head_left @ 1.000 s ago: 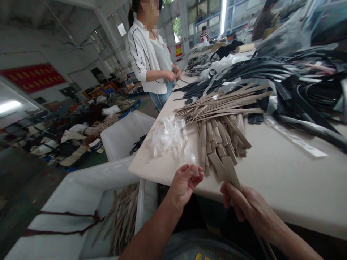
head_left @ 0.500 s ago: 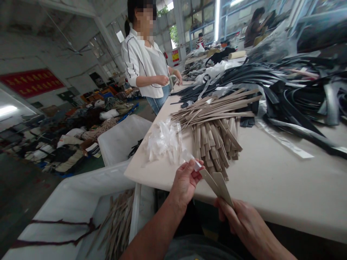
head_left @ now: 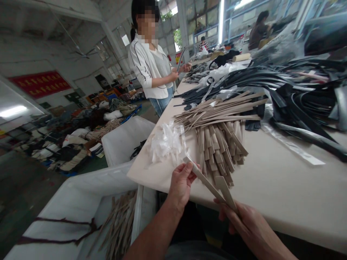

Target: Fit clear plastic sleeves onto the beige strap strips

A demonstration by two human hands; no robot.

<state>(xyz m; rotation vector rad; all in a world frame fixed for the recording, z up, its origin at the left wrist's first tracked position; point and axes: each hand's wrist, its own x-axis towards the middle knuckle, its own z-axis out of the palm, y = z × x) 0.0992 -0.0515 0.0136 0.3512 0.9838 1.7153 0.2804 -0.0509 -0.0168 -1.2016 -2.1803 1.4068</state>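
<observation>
- Strips are what's going on here: two tan ones, the long strip and a shorter strip, held up in a V just over the near edge of the desk.
- Far left, the white bin sits below the desk edge with a heap of loose tan strips in it. Same as a second ago, nothing new landed there.
- Left hand is pinched shut on the top end of the long strip. Half a second back those fingers held a bit of clear film at the strip's tip; now I can't see any film there, and the hand has moved up and left, so the two strips are spread wider apart. My guess is the film just came off, but the pics don't show where it went.
- Just above that hand, the film scraps lie on the desk, looking about the same.
- Next over, the strip pile fans out on the desk, untouched.
- Right hand is closed around the lower ends of both strips, where they cross, roughly where it was before.
- Behind all that, black straps cover the far desk, and a co-worker at the far left end has raised a curved strap in both hands.
</observation>
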